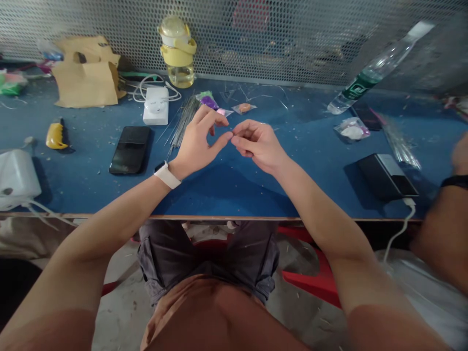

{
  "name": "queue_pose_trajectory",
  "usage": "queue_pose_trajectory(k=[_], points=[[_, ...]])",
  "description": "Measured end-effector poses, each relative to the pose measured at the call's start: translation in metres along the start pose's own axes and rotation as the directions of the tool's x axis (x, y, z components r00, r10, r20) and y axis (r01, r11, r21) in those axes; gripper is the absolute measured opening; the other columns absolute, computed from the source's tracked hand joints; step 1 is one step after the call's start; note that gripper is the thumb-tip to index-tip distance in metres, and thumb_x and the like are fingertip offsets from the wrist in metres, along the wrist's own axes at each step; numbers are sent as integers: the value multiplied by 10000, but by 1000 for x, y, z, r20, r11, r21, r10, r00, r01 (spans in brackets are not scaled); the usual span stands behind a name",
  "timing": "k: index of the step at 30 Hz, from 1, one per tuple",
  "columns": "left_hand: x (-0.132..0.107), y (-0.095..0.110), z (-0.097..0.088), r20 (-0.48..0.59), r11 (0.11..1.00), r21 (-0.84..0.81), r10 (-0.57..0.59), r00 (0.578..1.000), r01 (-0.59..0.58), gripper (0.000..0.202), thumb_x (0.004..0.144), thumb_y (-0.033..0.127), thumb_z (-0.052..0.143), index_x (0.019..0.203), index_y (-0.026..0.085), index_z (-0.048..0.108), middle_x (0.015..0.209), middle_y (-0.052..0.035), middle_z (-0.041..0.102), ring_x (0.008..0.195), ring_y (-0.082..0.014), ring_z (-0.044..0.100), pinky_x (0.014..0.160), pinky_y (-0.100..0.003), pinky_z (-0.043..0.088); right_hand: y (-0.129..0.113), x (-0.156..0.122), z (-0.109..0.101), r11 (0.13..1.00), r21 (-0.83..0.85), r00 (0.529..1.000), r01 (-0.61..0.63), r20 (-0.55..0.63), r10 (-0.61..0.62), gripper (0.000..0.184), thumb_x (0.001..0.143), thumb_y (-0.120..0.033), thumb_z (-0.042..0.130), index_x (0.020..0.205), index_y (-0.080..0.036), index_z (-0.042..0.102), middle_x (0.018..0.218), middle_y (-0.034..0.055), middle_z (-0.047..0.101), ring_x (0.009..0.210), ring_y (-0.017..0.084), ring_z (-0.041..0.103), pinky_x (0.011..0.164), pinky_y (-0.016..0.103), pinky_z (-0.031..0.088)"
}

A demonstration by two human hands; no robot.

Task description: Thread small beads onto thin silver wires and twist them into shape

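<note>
My left hand (199,141) and my right hand (256,144) meet above the blue table (234,190), fingertips pinched together at the middle. Each hand is closed in a pinch on something too small to make out. A white watch (167,174) is on my left wrist. Just behind my left hand lies a bundle of thin metal wires (183,122). Small plastic bags with purple (209,101) and orange (244,107) contents lie beyond the hands.
A black phone (130,149), white charger (156,105), yellow water bottle (178,51), brown paper bag (86,73) and yellow tool (55,136) sit left. A clear bottle (376,68), black power bank (387,175) and another person's arm (449,214) are right.
</note>
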State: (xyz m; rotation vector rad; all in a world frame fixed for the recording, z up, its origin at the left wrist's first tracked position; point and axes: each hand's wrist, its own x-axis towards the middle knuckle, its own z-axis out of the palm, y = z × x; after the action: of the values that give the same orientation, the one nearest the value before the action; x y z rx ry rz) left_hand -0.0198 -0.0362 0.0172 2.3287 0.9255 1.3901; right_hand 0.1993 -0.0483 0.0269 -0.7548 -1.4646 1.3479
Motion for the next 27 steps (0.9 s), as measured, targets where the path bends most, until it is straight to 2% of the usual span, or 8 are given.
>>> queue_pose_trajectory(k=[3, 6, 9, 12, 16, 21, 24, 27], points=[[-2, -3, -1, 21, 990, 105, 96, 995, -97, 225, 1124, 466, 673, 1186, 255, 724, 1186, -98, 676, 1162, -283, 726, 1009, -477, 602, -1, 2, -1, 990, 111, 997, -81, 11, 81, 538, 700, -555, 1088, 940, -227, 735, 590, -99, 538, 518, 67, 422, 458, 224, 274], [-4, -4, -1, 9, 980, 158, 121, 993, -121, 181, 1131, 415, 656, 1234, 285, 730, 1210, -98, 674, 1208, -300, 720, 1030, -509, 596, -3, 2, -2, 972, 186, 990, -143, 26, 141, 551, 670, -504, 1111, 941, -218, 726, 609, -108, 533, 523, 56, 417, 460, 212, 253], [-4, -4, -1, -19, 979, 173, 111, 994, -106, 182, 1132, 420, 660, 1254, 304, 729, 1227, -95, 678, 1196, -295, 725, 1024, -517, 595, -6, 0, -1, 959, 223, 985, -173, 23, 172, 547, 654, -457, 1122, 934, -203, 727, 610, -111, 526, 516, 49, 409, 455, 212, 236], [-3, -1, -1, 6, 978, 177, 116, 993, -115, 191, 1149, 426, 628, 1218, 293, 747, 1205, -82, 692, 1175, -280, 727, 1030, -513, 593, -7, -1, 0, 952, 235, 980, -198, 48, 192, 540, 654, -439, 1124, 927, -196, 727, 614, -109, 523, 521, 46, 401, 459, 210, 232], [-2, 4, 0, -7, 968, 212, 138, 990, -133, 221, 1164, 414, 599, 1149, 272, 768, 1154, -73, 728, 1059, -235, 716, 965, -471, 590, -6, 0, 0, 955, 221, 980, -196, 68, 186, 537, 660, -454, 1121, 927, -208, 725, 614, -112, 508, 528, 50, 395, 467, 210, 250], [-3, 1, 3, 29, 975, 197, 98, 995, -101, 198, 1154, 361, 590, 1116, 274, 763, 1133, -99, 715, 1046, -250, 708, 914, -462, 579, -1, 0, -1, 996, 38, 997, -76, -1, 76, 539, 683, -563, 1094, 930, -237, 741, 629, -78, 571, 523, 74, 414, 459, 241, 307], [-4, -4, 4, 69, 967, 231, 91, 993, -105, 158, 1139, 299, 594, 1118, 265, 747, 1131, -93, 710, 1059, -263, 704, 940, -470, 564, 2, -1, 0, 986, -162, 997, 47, -60, -58, 519, 703, -593, 1075, 932, -251, 759, 731, -21, 705, 563, 104, 511, 488, 273, 411], [-4, -5, 4, 110, 964, 245, 74, 991, -99, 135, 1112, 229, 602, 1119, 244, 735, 1159, -101, 712, 1090, -276, 701, 946, -461, 548, 3, -1, -4, 953, -281, 990, 118, -38, -134, 497, 743, -604, 1046, 949, -248, 766, 812, 8, 765, 642, 140, 617, 564, 300, 506]])
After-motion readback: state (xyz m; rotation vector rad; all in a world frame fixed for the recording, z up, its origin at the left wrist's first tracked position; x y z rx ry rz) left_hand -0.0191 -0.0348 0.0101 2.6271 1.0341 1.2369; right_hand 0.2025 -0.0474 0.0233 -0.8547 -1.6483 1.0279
